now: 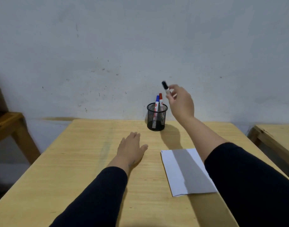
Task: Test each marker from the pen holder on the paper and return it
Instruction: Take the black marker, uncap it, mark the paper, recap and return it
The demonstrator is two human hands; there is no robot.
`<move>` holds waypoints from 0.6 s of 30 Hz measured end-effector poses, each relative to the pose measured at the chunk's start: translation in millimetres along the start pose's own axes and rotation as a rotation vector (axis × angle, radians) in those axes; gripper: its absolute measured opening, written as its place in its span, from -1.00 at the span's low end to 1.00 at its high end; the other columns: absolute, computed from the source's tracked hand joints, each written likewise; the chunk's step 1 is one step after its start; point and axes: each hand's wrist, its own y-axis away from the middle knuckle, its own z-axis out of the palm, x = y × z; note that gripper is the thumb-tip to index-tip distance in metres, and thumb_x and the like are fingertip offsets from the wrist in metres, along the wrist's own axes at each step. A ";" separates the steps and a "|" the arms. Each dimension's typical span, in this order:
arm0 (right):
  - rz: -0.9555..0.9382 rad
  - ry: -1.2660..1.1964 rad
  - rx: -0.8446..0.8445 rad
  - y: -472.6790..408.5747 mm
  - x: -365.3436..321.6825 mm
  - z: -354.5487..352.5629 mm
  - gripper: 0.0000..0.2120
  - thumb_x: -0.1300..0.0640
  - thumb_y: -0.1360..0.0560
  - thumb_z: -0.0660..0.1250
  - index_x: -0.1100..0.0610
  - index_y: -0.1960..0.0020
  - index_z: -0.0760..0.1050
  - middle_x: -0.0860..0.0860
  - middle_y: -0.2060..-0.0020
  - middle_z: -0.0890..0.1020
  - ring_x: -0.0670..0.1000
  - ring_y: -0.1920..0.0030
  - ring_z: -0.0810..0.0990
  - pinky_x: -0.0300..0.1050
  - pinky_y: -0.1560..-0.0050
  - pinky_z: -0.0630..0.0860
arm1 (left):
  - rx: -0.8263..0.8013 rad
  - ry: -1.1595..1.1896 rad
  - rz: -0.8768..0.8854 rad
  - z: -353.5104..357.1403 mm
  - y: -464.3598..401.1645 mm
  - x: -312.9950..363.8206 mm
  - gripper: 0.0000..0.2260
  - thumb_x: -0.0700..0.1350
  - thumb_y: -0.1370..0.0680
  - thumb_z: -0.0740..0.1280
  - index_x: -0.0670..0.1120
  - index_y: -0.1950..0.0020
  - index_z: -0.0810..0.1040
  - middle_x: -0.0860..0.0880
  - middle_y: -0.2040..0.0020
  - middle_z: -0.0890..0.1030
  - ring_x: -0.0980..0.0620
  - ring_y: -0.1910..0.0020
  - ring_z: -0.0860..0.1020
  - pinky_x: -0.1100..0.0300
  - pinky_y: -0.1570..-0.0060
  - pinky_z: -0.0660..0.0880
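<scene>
A black mesh pen holder [156, 119] stands near the table's far edge, with a blue-capped marker [157, 102] and a red-capped marker [160, 97] upright inside it. My right hand [181, 102] is raised just right of and above the holder, gripping a black-capped marker [165, 87] that tilts up and left. A white sheet of paper [186, 171] lies on the table at the right, partly under my right forearm; a small dark mark shows at its far left corner. My left hand [130, 147] rests flat on the table, fingers apart, left of the paper.
The wooden table [84, 161] ends at a pale wall behind the holder. A wooden chair or stand [12, 126] is at the left and another wooden table [274, 133] at the right.
</scene>
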 end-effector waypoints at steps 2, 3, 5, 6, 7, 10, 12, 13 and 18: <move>0.073 -0.138 0.021 -22.2 -8.1 2.8 -0.82 0.10 -0.57 0.27 0.06 -0.15 0.52 0.01 0.10 0.62 0.02 0.16 0.59 -0.12 0.18 0.47 | -0.039 -0.067 0.006 13.1 2.7 -9.0 -0.41 0.16 -0.61 0.03 -0.12 -0.55 0.02 -0.05 -0.58 0.02 -0.01 -0.56 -0.04 -0.02 -0.53 -0.08; 0.103 -0.183 0.016 -30.6 -10.9 4.8 -0.81 0.12 -0.55 0.29 0.07 -0.16 0.52 0.00 0.11 0.61 0.00 0.18 0.58 -0.15 0.19 0.45 | -0.022 -0.073 0.014 17.6 3.3 -11.5 -0.41 0.17 -0.62 -0.02 -0.11 -0.55 0.00 -0.03 -0.59 -0.01 0.02 -0.56 -0.08 -0.01 -0.53 -0.12; 0.171 -0.238 -0.006 -42.7 -10.1 13.8 -0.79 0.15 -0.53 0.32 0.11 -0.16 0.51 0.00 0.13 0.59 -0.01 0.18 0.57 -0.13 0.16 0.48 | 0.029 -0.075 0.028 23.0 3.3 -14.1 -0.41 0.18 -0.61 -0.04 -0.09 -0.55 -0.01 -0.01 -0.59 -0.02 0.05 -0.56 -0.09 0.02 -0.53 -0.14; 0.208 -0.244 -0.022 -45.6 -7.4 20.2 -0.79 0.15 -0.52 0.33 0.12 -0.16 0.51 -0.01 0.15 0.58 -0.01 0.19 0.55 -0.12 0.13 0.49 | 0.045 -0.071 0.029 24.2 2.4 -14.8 -0.41 0.18 -0.61 -0.04 -0.08 -0.55 -0.01 0.00 -0.59 -0.01 0.07 -0.56 -0.09 0.03 -0.53 -0.15; 0.251 -0.238 -0.044 -45.9 -3.6 27.5 -0.79 0.15 -0.52 0.33 0.12 -0.15 0.51 -0.02 0.17 0.56 -0.02 0.19 0.54 -0.11 0.12 0.49 | 0.057 -0.067 0.028 24.8 1.5 -15.4 -0.41 0.18 -0.60 -0.03 -0.08 -0.55 0.00 0.01 -0.59 -0.01 0.08 -0.55 -0.08 0.04 -0.53 -0.15; 0.366 -0.206 -0.110 -38.4 12.9 50.6 -0.79 0.13 -0.52 0.32 0.13 -0.14 0.53 -0.02 0.18 0.55 -0.01 0.19 0.53 -0.11 0.12 0.49 | 0.096 -0.054 0.023 26.4 -1.1 -16.3 -0.41 0.19 -0.59 -0.01 -0.06 -0.55 0.02 0.03 -0.58 0.02 0.10 -0.55 -0.06 0.06 -0.52 -0.14; 0.441 -0.162 -0.145 -30.0 24.2 62.7 -0.80 0.12 -0.52 0.31 0.13 -0.12 0.54 0.00 0.12 0.56 0.02 0.15 0.55 -0.12 0.15 0.46 | 0.110 -0.044 0.022 27.2 -1.3 -16.5 -0.40 0.19 -0.59 0.01 -0.06 -0.55 0.04 0.04 -0.58 0.04 0.11 -0.55 -0.05 0.07 -0.52 -0.14; 0.476 -0.125 -0.161 -26.3 28.9 68.0 -0.81 0.12 -0.51 0.32 0.12 -0.11 0.54 0.02 0.09 0.58 0.05 0.10 0.56 -0.14 0.16 0.43 | 0.115 -0.040 0.022 27.4 -1.4 -16.5 -0.40 0.19 -0.58 0.01 -0.06 -0.55 0.04 0.04 -0.58 0.04 0.11 -0.55 -0.05 0.07 -0.53 -0.14; 0.526 -0.007 -0.152 -22.2 38.7 84.6 -0.70 0.17 -0.47 0.36 0.12 -0.21 0.49 0.10 -0.20 0.49 0.14 -0.22 0.48 0.01 -0.07 0.53 | 0.124 -0.032 0.024 27.4 -1.2 -16.5 -0.40 0.20 -0.58 0.02 -0.06 -0.55 0.06 0.03 -0.58 0.05 0.11 -0.55 -0.04 0.07 -0.53 -0.13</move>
